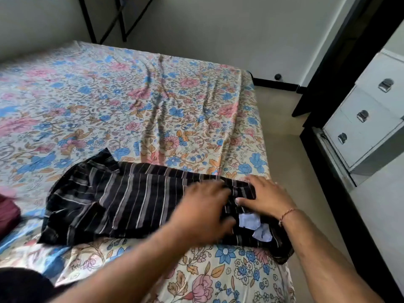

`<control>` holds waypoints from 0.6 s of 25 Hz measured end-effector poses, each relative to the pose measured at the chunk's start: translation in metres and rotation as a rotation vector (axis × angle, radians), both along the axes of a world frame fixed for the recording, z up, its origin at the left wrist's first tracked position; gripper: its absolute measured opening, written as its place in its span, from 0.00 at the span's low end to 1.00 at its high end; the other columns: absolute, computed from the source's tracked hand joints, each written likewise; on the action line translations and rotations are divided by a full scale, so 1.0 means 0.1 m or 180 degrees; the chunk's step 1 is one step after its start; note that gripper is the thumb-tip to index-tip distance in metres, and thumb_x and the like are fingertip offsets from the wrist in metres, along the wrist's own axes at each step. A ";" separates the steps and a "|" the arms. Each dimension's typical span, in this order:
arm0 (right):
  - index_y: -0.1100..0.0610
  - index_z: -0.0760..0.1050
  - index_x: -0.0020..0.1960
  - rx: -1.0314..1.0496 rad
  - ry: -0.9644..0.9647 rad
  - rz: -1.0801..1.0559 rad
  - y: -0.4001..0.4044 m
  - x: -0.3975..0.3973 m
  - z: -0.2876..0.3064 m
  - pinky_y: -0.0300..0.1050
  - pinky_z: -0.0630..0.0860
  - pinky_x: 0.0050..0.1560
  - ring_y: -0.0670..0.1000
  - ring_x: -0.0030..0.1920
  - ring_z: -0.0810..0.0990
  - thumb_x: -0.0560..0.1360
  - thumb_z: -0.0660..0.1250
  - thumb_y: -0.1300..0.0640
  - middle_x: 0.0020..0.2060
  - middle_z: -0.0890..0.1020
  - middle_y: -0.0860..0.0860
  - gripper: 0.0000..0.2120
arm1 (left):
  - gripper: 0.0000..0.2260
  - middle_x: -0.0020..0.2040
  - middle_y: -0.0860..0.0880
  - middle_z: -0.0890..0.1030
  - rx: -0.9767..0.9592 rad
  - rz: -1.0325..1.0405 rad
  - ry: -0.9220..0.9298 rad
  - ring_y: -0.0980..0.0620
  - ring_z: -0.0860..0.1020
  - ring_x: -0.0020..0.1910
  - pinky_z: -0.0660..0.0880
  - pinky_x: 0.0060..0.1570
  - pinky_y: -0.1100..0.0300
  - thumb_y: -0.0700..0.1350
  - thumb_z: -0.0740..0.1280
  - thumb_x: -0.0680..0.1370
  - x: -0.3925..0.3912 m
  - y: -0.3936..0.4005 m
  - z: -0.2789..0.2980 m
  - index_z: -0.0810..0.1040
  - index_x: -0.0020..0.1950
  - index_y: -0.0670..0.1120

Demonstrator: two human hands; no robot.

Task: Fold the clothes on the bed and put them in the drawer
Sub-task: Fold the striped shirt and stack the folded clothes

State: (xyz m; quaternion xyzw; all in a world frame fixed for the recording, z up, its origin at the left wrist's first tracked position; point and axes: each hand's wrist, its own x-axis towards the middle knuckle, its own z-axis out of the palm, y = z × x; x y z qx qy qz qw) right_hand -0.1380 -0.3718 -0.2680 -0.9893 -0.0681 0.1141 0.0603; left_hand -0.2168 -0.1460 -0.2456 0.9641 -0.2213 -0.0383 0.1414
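My left hand (205, 212), blurred, grip unclear, and right hand (265, 196), fingers flat, press the dark striped cotton shirt (122, 197) at the floral-sheeted bed (153, 101) edge | fold unfinished, maroon garment (7, 213) waiting | white drawer chest (369, 127) closed, right.

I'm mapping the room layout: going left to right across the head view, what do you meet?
Maroon folded cloth at the left edge → dark striped shirt spread on the floral bedsheet → left hand → right hand, both on the shirt → white drawer unit with metal handles.
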 end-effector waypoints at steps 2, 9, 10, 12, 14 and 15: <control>0.46 0.70 0.71 -0.0078 0.0507 -0.0219 -0.14 0.17 0.04 0.55 0.74 0.67 0.55 0.66 0.77 0.65 0.67 0.21 0.68 0.77 0.49 0.43 | 0.48 0.85 0.45 0.39 0.0316 -0.0247 0.0236 0.42 0.36 0.83 0.35 0.77 0.31 0.69 0.63 0.78 -0.29 -0.58 -0.30 0.40 0.85 0.48; 0.57 0.80 0.56 0.3635 0.1983 -0.1087 -0.77 -0.03 0.08 0.36 0.66 0.22 0.52 0.32 0.79 0.61 0.80 0.34 0.43 0.82 0.56 0.34 | 0.48 0.86 0.42 0.43 -0.0587 0.0875 -0.0177 0.44 0.37 0.84 0.33 0.79 0.40 0.63 0.63 0.77 -0.34 -1.36 -0.86 0.37 0.84 0.47; 0.56 0.80 0.57 0.3882 0.2115 -0.1108 -0.80 -0.07 0.09 0.35 0.64 0.20 0.53 0.30 0.80 0.62 0.80 0.33 0.43 0.83 0.57 0.34 | 0.45 0.86 0.43 0.46 -0.0725 0.0929 -0.0277 0.46 0.41 0.84 0.35 0.80 0.43 0.61 0.61 0.77 -0.31 -1.37 -0.89 0.40 0.85 0.47; 0.58 0.81 0.57 0.4303 0.2386 -0.0984 -0.82 -0.11 0.05 0.36 0.66 0.19 0.54 0.27 0.81 0.64 0.78 0.31 0.43 0.85 0.58 0.35 | 0.34 0.84 0.47 0.60 -0.1232 0.1025 -0.0326 0.50 0.53 0.84 0.47 0.82 0.46 0.55 0.58 0.80 -0.26 -1.35 -0.85 0.53 0.85 0.49; 0.57 0.79 0.66 0.4932 0.2340 -0.0839 -0.75 -0.16 0.06 0.38 0.70 0.22 0.55 0.27 0.82 0.73 0.68 0.30 0.50 0.86 0.64 0.35 | 0.18 0.68 0.52 0.80 -0.2980 0.1388 0.0147 0.51 0.75 0.71 0.71 0.70 0.47 0.48 0.57 0.85 -0.28 -1.30 -0.65 0.73 0.74 0.51; 0.57 0.77 0.70 0.5283 0.2158 -0.0787 -0.70 -0.19 0.10 0.40 0.71 0.24 0.54 0.29 0.82 0.77 0.61 0.31 0.53 0.85 0.65 0.34 | 0.12 0.58 0.52 0.85 -0.4080 0.1804 0.0581 0.49 0.80 0.62 0.77 0.61 0.50 0.47 0.58 0.87 -0.27 -1.25 -0.54 0.79 0.65 0.50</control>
